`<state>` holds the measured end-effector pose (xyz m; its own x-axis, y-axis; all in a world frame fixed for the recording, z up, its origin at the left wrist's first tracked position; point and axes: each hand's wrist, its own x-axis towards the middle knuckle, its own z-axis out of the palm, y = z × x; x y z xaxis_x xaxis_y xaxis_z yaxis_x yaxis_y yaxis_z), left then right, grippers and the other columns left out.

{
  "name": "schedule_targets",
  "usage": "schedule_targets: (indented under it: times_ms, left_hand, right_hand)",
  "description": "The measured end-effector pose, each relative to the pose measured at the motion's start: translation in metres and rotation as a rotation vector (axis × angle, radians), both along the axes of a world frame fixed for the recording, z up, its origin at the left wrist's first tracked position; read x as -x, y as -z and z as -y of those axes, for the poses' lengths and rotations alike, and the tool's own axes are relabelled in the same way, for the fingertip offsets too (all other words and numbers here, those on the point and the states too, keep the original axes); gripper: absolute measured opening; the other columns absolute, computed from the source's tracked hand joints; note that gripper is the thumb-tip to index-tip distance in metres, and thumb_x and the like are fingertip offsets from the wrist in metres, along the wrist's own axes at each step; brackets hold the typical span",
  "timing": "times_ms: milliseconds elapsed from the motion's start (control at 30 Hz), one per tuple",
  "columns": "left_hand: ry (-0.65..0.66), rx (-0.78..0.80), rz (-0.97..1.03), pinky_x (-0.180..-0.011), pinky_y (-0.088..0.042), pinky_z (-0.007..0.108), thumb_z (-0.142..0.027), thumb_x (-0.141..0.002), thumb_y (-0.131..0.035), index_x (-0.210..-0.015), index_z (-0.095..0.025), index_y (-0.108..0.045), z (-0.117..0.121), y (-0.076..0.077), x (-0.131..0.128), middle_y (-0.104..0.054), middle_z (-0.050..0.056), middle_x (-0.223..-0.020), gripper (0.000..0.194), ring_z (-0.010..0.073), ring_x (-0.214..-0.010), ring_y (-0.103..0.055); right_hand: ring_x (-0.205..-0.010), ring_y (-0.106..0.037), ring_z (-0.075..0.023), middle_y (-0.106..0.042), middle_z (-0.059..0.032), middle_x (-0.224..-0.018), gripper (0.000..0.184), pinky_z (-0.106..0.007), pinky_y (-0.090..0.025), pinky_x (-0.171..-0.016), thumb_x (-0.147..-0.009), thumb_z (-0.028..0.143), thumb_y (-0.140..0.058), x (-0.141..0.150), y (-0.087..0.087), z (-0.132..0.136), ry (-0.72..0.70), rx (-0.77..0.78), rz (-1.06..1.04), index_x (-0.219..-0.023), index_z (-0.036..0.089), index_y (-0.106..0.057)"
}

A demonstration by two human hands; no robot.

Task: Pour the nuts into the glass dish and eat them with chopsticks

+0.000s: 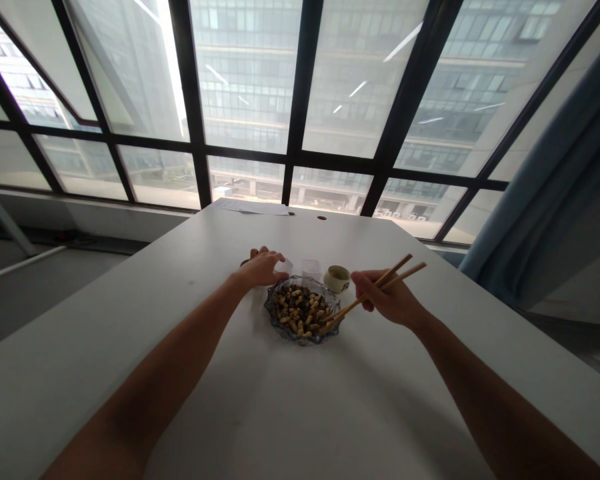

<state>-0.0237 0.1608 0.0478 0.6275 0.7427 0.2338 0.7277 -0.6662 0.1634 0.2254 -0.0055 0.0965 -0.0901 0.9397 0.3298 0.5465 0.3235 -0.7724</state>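
Note:
A scalloped clear glass bowl [304,339] holds peanuts [300,308] mixed with small dark pieces, perhaps seeds. In my right hand [387,299] is a pair of chopsticks [380,283], their tips down among the peanuts at the bowl's right side. My left hand [263,268] is behind the bowl's left rim, thumb and fingers around a small clear cup [284,267]. Beside it, behind the bowl, stands a second clear cup [311,269]. Between that one and my right hand sits a pale green cup [337,279] with a dark character on it.
Everything stands on a long white table [220,373]. Part of a dark-rimmed round object [245,263] shows behind my left hand. White papers [253,208] lie at the far end, near two round holes. Tall windows are beyond, with a blue curtain [535,180] on the right.

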Motion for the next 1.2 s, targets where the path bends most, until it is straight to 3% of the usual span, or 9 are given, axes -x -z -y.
schedule_targets:
  times_ms: [67, 133, 300, 400, 533, 733, 967, 1200]
  left_hand:
    - [0.006, 0.003, -0.003, -0.104, -0.035, 0.047, -0.051, -0.084, -0.06, -0.12, -0.02, -0.063, 0.001, -0.001, -0.001, -0.066, 0.011, -0.125, 0.048, 0.0333, -0.122, -0.05]
    - [0.008, 0.008, -0.01, -0.105, -0.034, 0.047, -0.051, -0.084, -0.06, -0.12, -0.02, -0.063, 0.001, -0.001, -0.001, -0.066, 0.011, -0.126, 0.047, 0.0326, -0.123, -0.049]
    - [-0.001, 0.02, -0.016, -0.106, -0.034, 0.048, -0.05, -0.084, -0.06, -0.121, -0.02, -0.062, 0.002, -0.002, -0.002, -0.067, 0.013, -0.124, 0.047, 0.032, -0.126, -0.049]
    - [-0.006, 0.025, -0.016, -0.105, -0.033, 0.049, -0.051, -0.084, -0.06, -0.121, -0.021, -0.061, 0.002, -0.003, -0.002, -0.067, 0.013, -0.123, 0.047, 0.0321, -0.126, -0.049]
    - [-0.027, 0.035, -0.014, -0.106, -0.033, 0.049, -0.05, -0.084, -0.061, -0.121, -0.022, -0.061, 0.003, -0.003, -0.003, -0.066, 0.013, -0.125, 0.047, 0.0322, -0.128, -0.05]
    - [-0.035, 0.046, -0.01, -0.106, -0.032, 0.051, -0.049, -0.084, -0.061, -0.121, -0.021, -0.06, 0.004, -0.002, -0.004, -0.066, 0.014, -0.125, 0.047, 0.0329, -0.128, -0.051]
    - [-0.039, 0.064, -0.008, -0.106, -0.034, 0.051, -0.048, -0.084, -0.061, -0.124, -0.019, -0.059, 0.005, -0.003, -0.005, -0.064, 0.016, -0.127, 0.049, 0.0334, -0.128, -0.05]
    - [-0.037, 0.055, -0.018, -0.106, -0.034, 0.051, -0.048, -0.084, -0.061, -0.124, -0.021, -0.058, 0.002, -0.002, -0.005, -0.064, 0.015, -0.128, 0.049, 0.0335, -0.127, -0.05]
  right_hand:
    - [-0.042, -0.053, -0.0127, -0.06, -0.0038, -0.049, 0.057, -0.022, -0.039, -0.039, -0.08, 0.07, -0.062, 0.004, 0.001, 0.0, -0.16, 0.067, 0.092, -0.059, 0.017, -0.061]
    - [-0.046, -0.056, -0.0133, -0.063, -0.0044, -0.054, 0.052, -0.022, -0.041, -0.042, -0.084, 0.065, -0.062, 0.007, 0.003, 0.0, -0.229, 0.06, 0.136, -0.061, 0.018, -0.063]
    - [-0.05, -0.057, -0.014, -0.063, -0.0052, -0.056, 0.055, -0.024, -0.043, -0.047, -0.089, 0.064, -0.056, 0.004, 0.008, -0.004, -0.043, -0.122, 0.056, -0.061, 0.017, -0.061]
    - [-0.05, -0.057, -0.0151, -0.062, -0.0045, -0.054, 0.056, -0.025, -0.044, -0.047, -0.089, 0.067, -0.054, 0.001, 0.012, -0.007, 0.039, -0.153, -0.054, -0.064, 0.018, -0.06]
    - [-0.05, -0.054, -0.0144, -0.059, -0.004, -0.053, 0.059, -0.025, -0.043, -0.046, -0.088, 0.071, -0.051, 0.003, 0.013, -0.007, 0.026, -0.145, -0.06, -0.062, 0.018, -0.058]
    - [-0.043, -0.052, -0.0135, -0.056, -0.0034, -0.047, 0.063, -0.024, -0.041, -0.04, -0.084, 0.077, -0.05, 0.01, 0.016, -0.006, 0.119, -0.148, -0.138, -0.059, 0.019, -0.056]
    - [-0.046, -0.058, -0.0144, -0.063, -0.0062, -0.053, 0.059, -0.023, -0.045, -0.042, -0.079, 0.073, -0.061, 0.011, 0.031, -0.018, 0.119, -0.051, -0.115, -0.061, 0.017, -0.062]
    - [-0.043, -0.057, -0.0143, -0.062, -0.0053, -0.05, 0.056, -0.022, -0.045, -0.038, -0.076, 0.07, -0.067, 0.012, 0.029, -0.016, 0.101, -0.023, -0.12, -0.059, 0.017, -0.062]
